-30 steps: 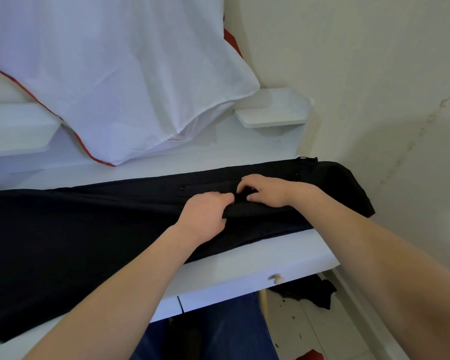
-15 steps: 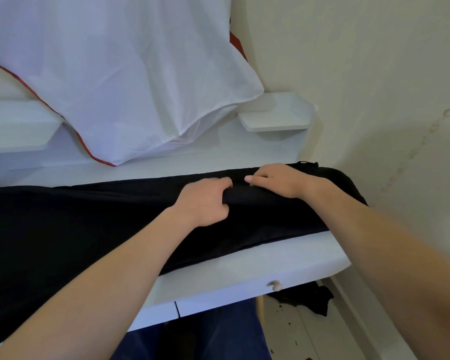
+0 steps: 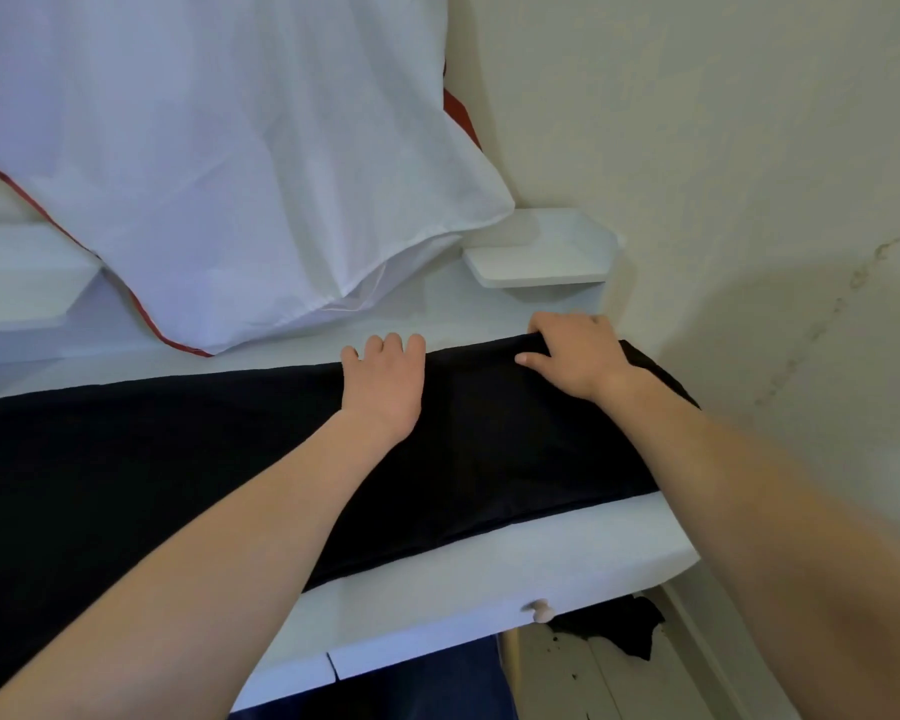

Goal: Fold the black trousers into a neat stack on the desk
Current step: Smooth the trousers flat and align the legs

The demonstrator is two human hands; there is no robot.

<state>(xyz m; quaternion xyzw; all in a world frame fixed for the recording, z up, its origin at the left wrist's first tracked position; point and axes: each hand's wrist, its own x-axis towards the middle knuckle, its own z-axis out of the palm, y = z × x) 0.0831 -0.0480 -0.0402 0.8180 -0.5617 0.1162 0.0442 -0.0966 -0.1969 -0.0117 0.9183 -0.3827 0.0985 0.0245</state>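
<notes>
Black trousers run lengthwise, left to right, along the desk. The left hand and right hand both grasp their far edge, near the desk's right end.

A narrow strip of bare desk runs across the middle of the frame, between the far edge of the black trousers and the hanging white cloth. The left hand and right hand, fingers curled over that edge, fill its centre and right. At centre left the cloth drapes down to the desktop and closes the strip. A small shelf juts out above it at centre right, and the wall bounds the right side. A wider bare band lies along the desk's near edge at lower right.
</notes>
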